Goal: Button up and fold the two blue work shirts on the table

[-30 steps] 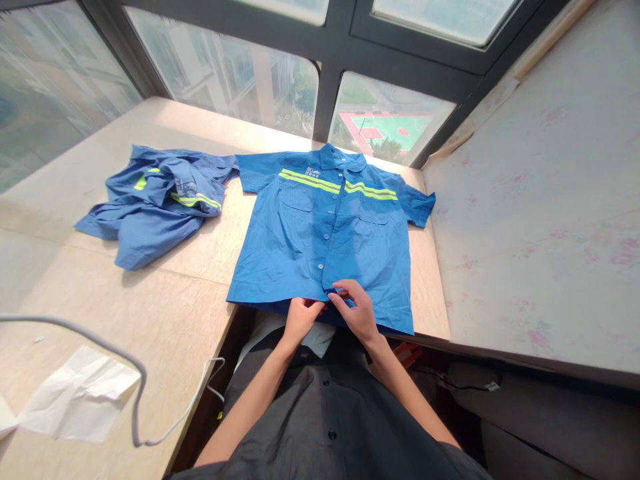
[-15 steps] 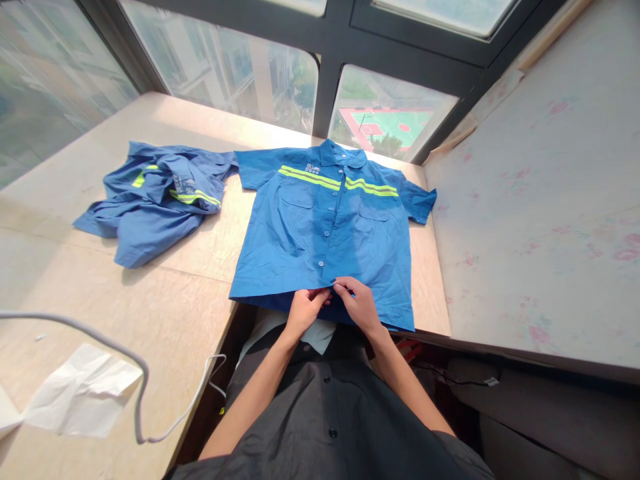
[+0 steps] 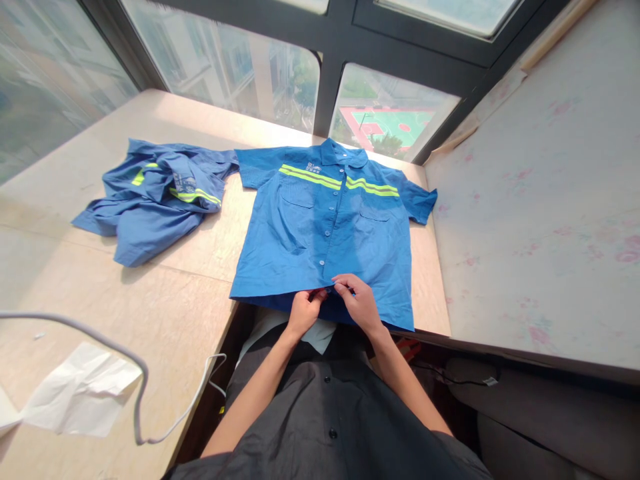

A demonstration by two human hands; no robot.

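Observation:
A blue short-sleeved work shirt [image 3: 295, 230] lies front up and spread out, its collar toward the window and its hem toward me. Yellow-and-grey reflective stripes cross its chest, and a row of buttons runs down the middle. At the hem, my left hand [image 3: 306, 312] is closed on the shirt's lower edge, fingertips partly under the cloth. Just to its right, my right hand [image 3: 357, 301] pinches the hem by the button placket. The front hem is lifted a little, showing the darker inside.
To the left, a second blue shirt [image 3: 165, 200] lies crumpled on the pale wooden surface [image 3: 200, 300], touching the spread shirt's sleeve. A grey cable [image 3: 141, 400] and creased white paper [image 3: 80, 393] lie at the lower left. The window frame [image 3: 327, 100] bounds the back; a floral-papered wall [image 3: 540, 200] bounds the right.
My left fingers have shifted slightly left at the hem. My right hand keeps its pinch almost in place, and both shirts lie as before.

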